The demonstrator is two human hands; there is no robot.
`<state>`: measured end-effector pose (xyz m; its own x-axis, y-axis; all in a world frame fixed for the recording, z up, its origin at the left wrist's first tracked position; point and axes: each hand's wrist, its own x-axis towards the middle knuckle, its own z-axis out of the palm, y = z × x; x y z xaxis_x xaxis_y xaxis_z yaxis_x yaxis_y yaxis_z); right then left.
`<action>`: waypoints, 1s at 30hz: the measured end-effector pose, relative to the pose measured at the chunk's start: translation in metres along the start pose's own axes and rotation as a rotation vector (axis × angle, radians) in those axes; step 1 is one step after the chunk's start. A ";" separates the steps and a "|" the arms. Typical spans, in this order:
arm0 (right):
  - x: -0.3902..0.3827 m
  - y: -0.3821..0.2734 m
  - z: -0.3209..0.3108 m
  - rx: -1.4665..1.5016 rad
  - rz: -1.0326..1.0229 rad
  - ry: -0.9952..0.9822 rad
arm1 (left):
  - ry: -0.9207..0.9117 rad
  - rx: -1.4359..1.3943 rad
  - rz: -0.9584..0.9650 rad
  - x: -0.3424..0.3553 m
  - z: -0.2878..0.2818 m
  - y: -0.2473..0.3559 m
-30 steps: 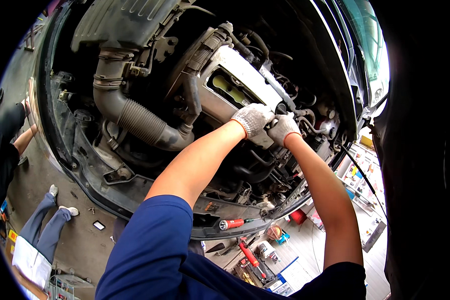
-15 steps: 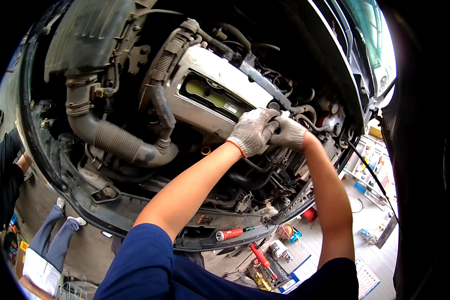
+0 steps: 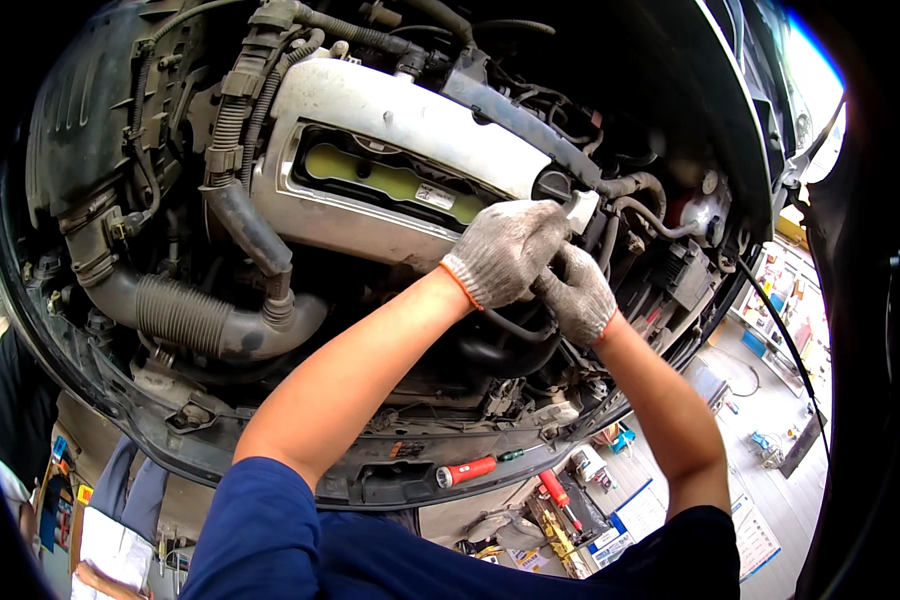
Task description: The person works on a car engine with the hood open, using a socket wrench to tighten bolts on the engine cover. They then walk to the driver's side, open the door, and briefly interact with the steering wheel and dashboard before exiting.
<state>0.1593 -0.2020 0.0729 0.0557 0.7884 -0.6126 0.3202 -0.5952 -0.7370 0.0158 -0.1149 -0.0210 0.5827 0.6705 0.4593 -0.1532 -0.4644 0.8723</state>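
In knit gloves, my left hand (image 3: 510, 250) is curled at the right end of the silver engine cover (image 3: 390, 115), beside a dark round cap (image 3: 552, 183). My right hand (image 3: 578, 292) is closed just below and right of it, its fingertips meeting the left. What they grip is hidden between the gloves. A yellow-green panel (image 3: 335, 165) shows in the cover's long opening.
Hoses (image 3: 205, 315) and the car's front rim (image 3: 150, 420) surround the work. A red flashlight (image 3: 467, 471) lies on that rim. A thin dark rod (image 3: 780, 325) stands at the right. People (image 3: 120, 540) are at lower left, and tools (image 3: 560, 495) lie beyond the bumper.
The engine has shifted leftward in the view, revealing more of the cover's opening. My right hand has moved lower relative to my left, and both remain closed at the cover's right end.
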 end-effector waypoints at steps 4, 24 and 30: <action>-0.018 0.007 0.041 0.480 0.132 0.201 | -0.065 -0.054 0.092 0.005 -0.002 -0.010; 0.017 -0.026 -0.040 -0.438 -0.041 -0.301 | 0.038 -0.219 -0.458 0.003 -0.011 0.039; 0.014 0.013 -0.018 -0.303 -0.332 -0.096 | 0.265 -0.523 -0.526 0.009 0.009 0.029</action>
<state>0.1809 -0.1964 0.0597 -0.1803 0.9023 -0.3917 0.5686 -0.2293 -0.7900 0.0241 -0.1273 0.0069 0.4833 0.8728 -0.0683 -0.3046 0.2407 0.9216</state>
